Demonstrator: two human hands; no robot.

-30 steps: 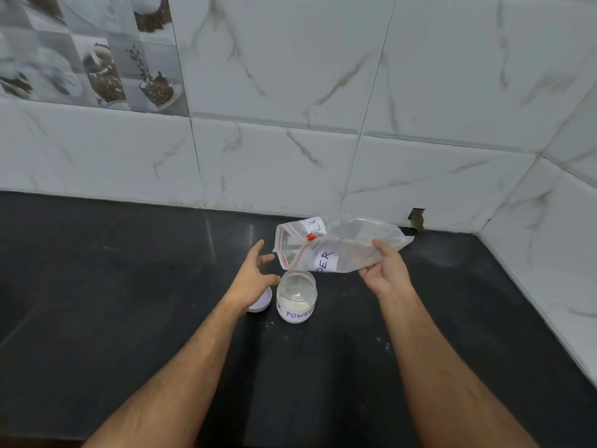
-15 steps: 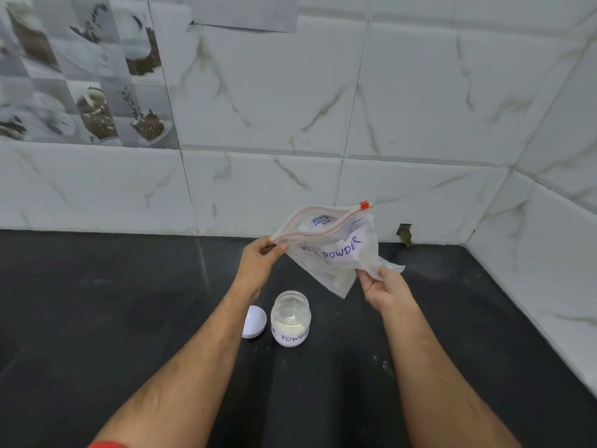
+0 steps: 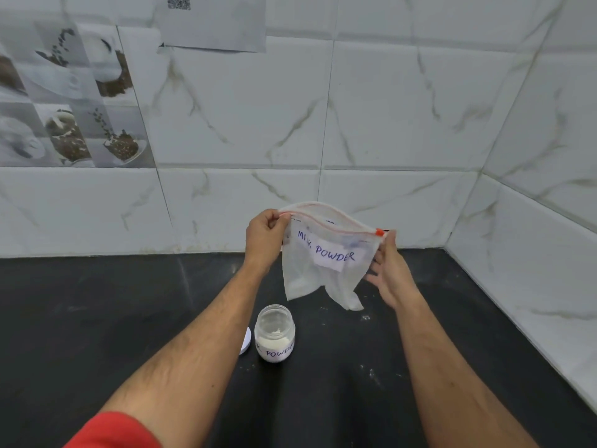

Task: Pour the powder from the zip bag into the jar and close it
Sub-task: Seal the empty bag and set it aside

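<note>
Lid flat on dark worktop, just left of open jar holding white powder. Left hand pinched shut on zip bag top corner; bag hanging mouth-up, held well above jar, slightly right of it. Right hand at slider corner, fingers spread, contact unclear; lid nearest left hand.
</note>
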